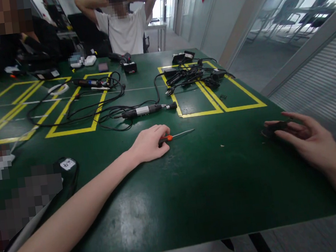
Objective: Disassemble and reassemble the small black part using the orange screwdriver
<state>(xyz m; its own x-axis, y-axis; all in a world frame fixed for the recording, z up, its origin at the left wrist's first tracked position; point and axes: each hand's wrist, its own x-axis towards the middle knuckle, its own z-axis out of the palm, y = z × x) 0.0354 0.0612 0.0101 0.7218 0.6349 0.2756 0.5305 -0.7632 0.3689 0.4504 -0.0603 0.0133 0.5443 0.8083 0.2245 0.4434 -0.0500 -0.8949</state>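
My left hand (149, 143) rests on the green table (193, 188) and is closed around the orange handle of a small screwdriver (177, 135), whose thin metal shaft points right. My right hand (304, 138) lies near the table's right edge, fingers curled over a small dark flat object (273, 129) that it touches or holds. Most of that object is hidden under the fingers.
A black and silver electric tool (145, 111) with tangled black cables lies beyond my left hand. More black adapters and cords (192, 76) sit in a yellow-taped square at the back right. A black device (67, 166) lies at the left. Two people sit at the far side.
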